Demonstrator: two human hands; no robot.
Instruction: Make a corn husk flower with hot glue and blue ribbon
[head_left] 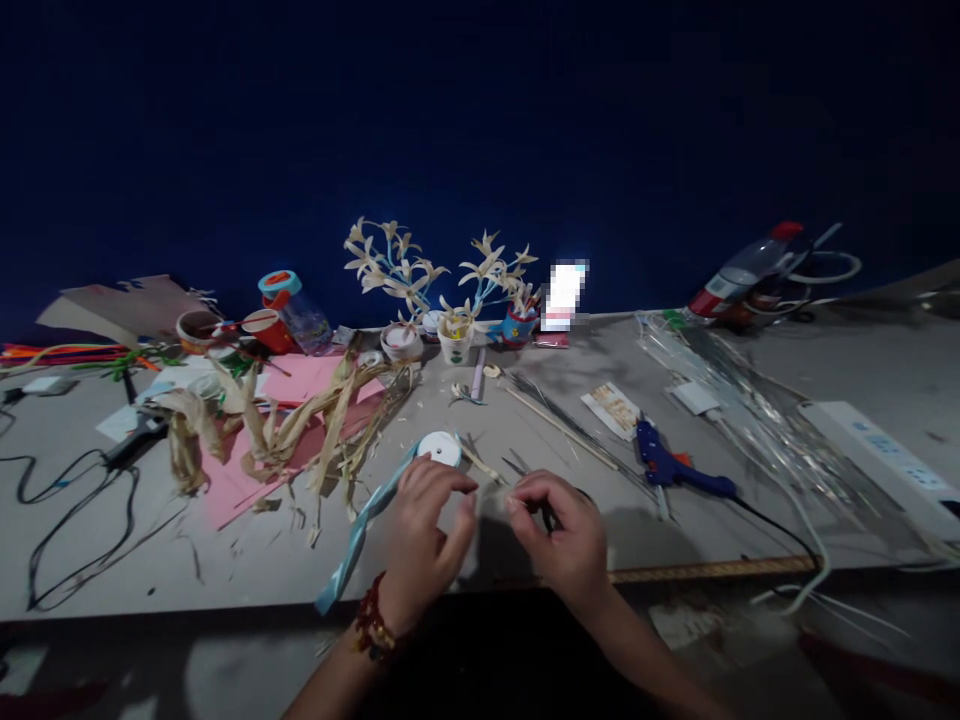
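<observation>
My left hand (431, 530), with a beaded bracelet (373, 620) at its wrist, is over the front of the table; its thumb and index finger are apart and nothing shows between them. Close behind it lies a white spool (439, 449), from which a twisted light blue ribbon (358, 535) runs toward the table's front edge. My right hand (562, 530) is closed, thumb and index fingertips pinched; whatever they hold is too small to make out. Dark scissors (513, 466) appear partly hidden behind that hand. A thin dry husk strip (484, 462) lies between the spool and the scissors.
Dried corn husks (277, 440) lie on pink paper (225, 490) at left. Pale flowers stand in a white cup (455, 340) at the back. A blue glue gun (675, 465), thin wires (570, 420), clear plastic strips (750, 400) and a white power strip (877, 455) are to the right.
</observation>
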